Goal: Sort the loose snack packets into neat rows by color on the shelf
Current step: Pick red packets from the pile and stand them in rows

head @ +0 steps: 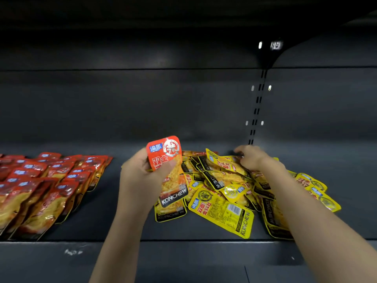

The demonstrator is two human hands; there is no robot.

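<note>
My left hand [140,172] holds a red snack packet [169,160] upright above the shelf, thumb across its front. Just right of it a loose heap of yellow packets [222,205] lies on the dark shelf [122,221], with a few orange-red ones showing at its back edge. My right hand [252,158] reaches into the far side of the heap, fingers curled down among the packets; what they hold is hidden. At the left, red packets [47,184] lie in overlapping rows.
A slotted upright [256,111] runs up the dark back wall behind the heap. The shelf's front lip [183,254] runs across the bottom. Bare shelf surface lies between the red rows and the yellow heap, and right of the heap.
</note>
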